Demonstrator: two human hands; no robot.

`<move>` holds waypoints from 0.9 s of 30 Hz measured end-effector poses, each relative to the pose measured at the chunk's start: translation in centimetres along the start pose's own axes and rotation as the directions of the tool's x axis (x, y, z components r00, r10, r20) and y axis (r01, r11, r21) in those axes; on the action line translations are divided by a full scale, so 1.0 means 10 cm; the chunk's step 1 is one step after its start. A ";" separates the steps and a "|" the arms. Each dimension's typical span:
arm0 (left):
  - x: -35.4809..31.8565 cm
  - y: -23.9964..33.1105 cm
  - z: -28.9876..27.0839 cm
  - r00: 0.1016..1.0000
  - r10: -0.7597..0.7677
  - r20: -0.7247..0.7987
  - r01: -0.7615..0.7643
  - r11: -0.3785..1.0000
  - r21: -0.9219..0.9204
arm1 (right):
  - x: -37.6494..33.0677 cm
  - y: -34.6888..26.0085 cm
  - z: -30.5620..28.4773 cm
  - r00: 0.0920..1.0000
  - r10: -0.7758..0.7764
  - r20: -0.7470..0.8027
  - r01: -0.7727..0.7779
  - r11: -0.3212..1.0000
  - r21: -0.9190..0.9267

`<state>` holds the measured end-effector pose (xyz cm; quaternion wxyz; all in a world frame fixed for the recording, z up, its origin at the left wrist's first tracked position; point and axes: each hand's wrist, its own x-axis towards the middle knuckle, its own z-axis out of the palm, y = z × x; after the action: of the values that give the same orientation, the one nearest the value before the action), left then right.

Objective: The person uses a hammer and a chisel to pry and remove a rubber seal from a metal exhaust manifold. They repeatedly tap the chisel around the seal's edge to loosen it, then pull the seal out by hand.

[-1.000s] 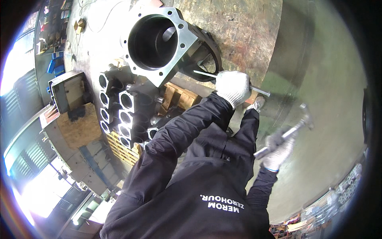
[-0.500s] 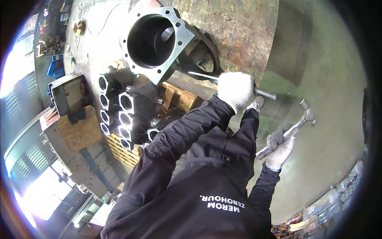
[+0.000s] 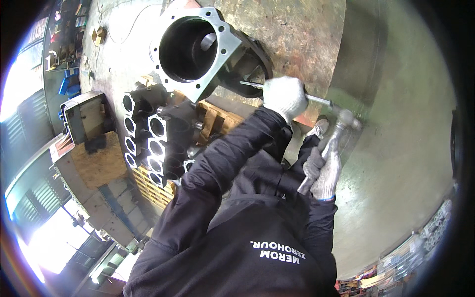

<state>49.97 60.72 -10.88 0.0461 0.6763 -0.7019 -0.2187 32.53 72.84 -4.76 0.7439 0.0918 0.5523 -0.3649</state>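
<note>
Upper centre: the white-gloved left hand [image 3: 285, 98], wrapped round a slim silver metal rod [image 3: 317, 99], could be struck if the steel hammer [image 3: 338, 131] clenched in the grey-and-white-gloved right hand [image 3: 326, 173] skids.

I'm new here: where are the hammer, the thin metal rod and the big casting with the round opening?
Hammer [image 3: 339, 130]: head view, on the shaft just below its head.
Metal rod [image 3: 318, 99]: head view, on its bare stretch near the hammer.
Casting [image 3: 229, 41]: head view, on the bright flange, right of the opening.
</note>
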 end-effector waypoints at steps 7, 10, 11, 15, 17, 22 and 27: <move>-0.15 0.15 -0.07 0.996 0.084 0.004 -0.084 0.996 0.004 | 0.03 -0.31 -0.52 0.876 -0.402 -0.267 0.413 0.911 -0.017; -0.17 0.17 -0.09 0.973 0.148 -0.179 -0.144 0.989 0.036 | -0.01 -0.46 -0.77 0.890 -0.389 -0.236 0.396 0.918 -0.019; -0.14 0.16 -0.10 0.967 0.148 -0.209 -0.143 0.989 0.042 | -0.02 -0.51 -0.81 0.904 -0.397 -0.161 0.400 0.916 -0.015; -0.06 0.13 -0.13 0.963 0.126 -0.237 -0.125 0.992 0.023 | -0.08 -0.58 -0.63 0.877 -0.456 -0.154 0.468 0.882 0.050; -0.06 0.13 -0.12 0.974 0.124 -0.192 -0.121 0.992 0.028 | -0.13 -0.57 -0.39 0.811 -0.521 -0.265 0.564 0.817 0.118; -0.14 0.07 -0.05 0.979 0.133 -0.156 -0.126 0.991 0.050 | -0.18 -0.14 0.18 0.955 -0.199 -0.219 0.196 0.980 -0.036; -0.21 0.10 -0.04 0.996 0.068 0.057 -0.072 0.995 0.070 | -0.19 -0.23 -0.20 0.885 -0.426 -0.187 0.422 0.904 -0.061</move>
<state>49.37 62.68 -9.71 0.0102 0.6461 -0.7337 -0.2101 29.31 73.09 -3.23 0.5888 -0.0025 0.6330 -0.5026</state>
